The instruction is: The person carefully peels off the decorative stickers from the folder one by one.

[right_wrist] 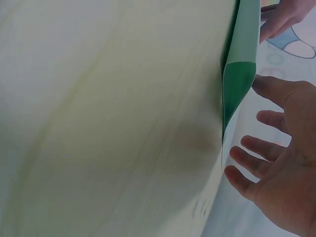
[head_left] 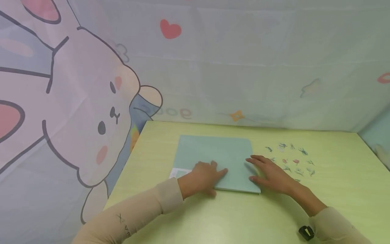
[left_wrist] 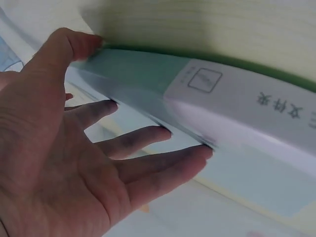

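Note:
A pale green file folder [head_left: 219, 149] lies closed on the table, with a white label strip [left_wrist: 237, 94] along its spine side. My left hand [head_left: 202, 176] is over the folder's near left part, fingers spread and fingertips touching the cover; in the left wrist view its thumb is at the folder's edge. At the right edge is my right hand [head_left: 272, 174], fingers extended and apart. Its thumb touches the folder's side [right_wrist: 239, 81] in the right wrist view. Neither hand grips the folder.
Several small flower and leaf cut-outs [head_left: 299, 171] lie spread on the yellow-green table [head_left: 225, 217], right of the folder. A cloth with a printed rabbit [head_left: 88, 101] hangs behind and to the left. A black clip-like piece [head_left: 306, 232] is by the right cuff.

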Action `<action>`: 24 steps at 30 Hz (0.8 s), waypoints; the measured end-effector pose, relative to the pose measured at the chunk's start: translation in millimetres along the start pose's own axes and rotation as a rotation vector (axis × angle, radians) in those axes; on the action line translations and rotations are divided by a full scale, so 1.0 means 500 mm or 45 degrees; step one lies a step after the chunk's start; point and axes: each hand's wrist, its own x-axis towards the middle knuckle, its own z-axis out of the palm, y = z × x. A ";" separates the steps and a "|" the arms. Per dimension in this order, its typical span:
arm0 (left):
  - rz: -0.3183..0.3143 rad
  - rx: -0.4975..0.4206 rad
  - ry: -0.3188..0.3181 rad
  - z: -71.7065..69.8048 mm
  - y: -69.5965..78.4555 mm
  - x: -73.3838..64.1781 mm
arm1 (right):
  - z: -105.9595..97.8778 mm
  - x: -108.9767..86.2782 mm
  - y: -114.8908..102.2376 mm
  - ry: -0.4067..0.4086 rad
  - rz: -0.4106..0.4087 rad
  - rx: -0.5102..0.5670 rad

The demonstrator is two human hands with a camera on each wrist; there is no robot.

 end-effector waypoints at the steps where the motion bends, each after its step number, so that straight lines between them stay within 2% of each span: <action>1: 0.010 0.006 0.014 0.003 0.001 0.004 | 0.001 0.001 -0.001 0.000 -0.006 -0.003; 11: 0.024 0.102 0.064 0.015 0.021 0.022 | 0.025 0.006 0.000 0.028 -0.064 -0.081; 24: 0.034 0.193 0.088 0.022 0.024 0.022 | 0.033 0.003 0.000 0.067 -0.069 -0.059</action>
